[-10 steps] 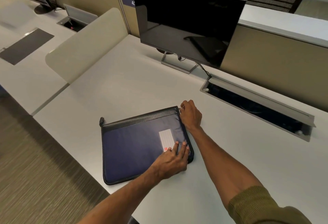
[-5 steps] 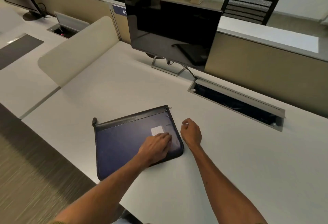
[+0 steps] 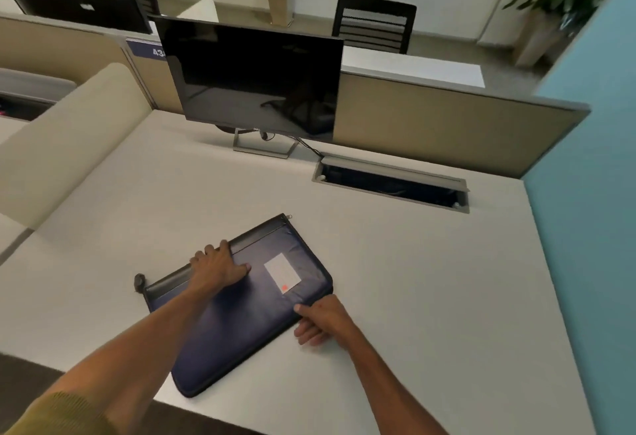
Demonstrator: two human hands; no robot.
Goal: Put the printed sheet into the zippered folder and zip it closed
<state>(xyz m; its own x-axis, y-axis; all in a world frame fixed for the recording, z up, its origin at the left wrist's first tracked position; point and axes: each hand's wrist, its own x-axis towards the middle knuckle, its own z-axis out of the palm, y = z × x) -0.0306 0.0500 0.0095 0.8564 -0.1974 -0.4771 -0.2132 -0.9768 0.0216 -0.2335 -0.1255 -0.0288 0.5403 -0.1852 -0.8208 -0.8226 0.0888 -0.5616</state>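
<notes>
A navy zippered folder [image 3: 241, 324] with a black spine strip and a white label [image 3: 282, 273] lies flat and askew near the desk's front edge. Its zipper pull [image 3: 289, 216] sits at the far right corner and a small loop [image 3: 139, 283] hangs off the left corner. My left hand [image 3: 218, 267] grips the far spine edge, fingers curled over it and thumb on the cover. My right hand [image 3: 321, 319] pinches the folder's right-hand edge, thumb on top and fingers at the table. No printed sheet shows.
The white desk [image 3: 395, 279] carries a dark monitor [image 3: 254, 80] on a stand at the back and an open cable hatch [image 3: 392, 183] behind the folder. Beige dividers [image 3: 65, 138] bound the left and rear, and a light blue panel [image 3: 592, 228] the right.
My left hand slid from the label area up to the folder's far spine edge. My right hand moved from the far right corner down to its right edge. The folder has turned.
</notes>
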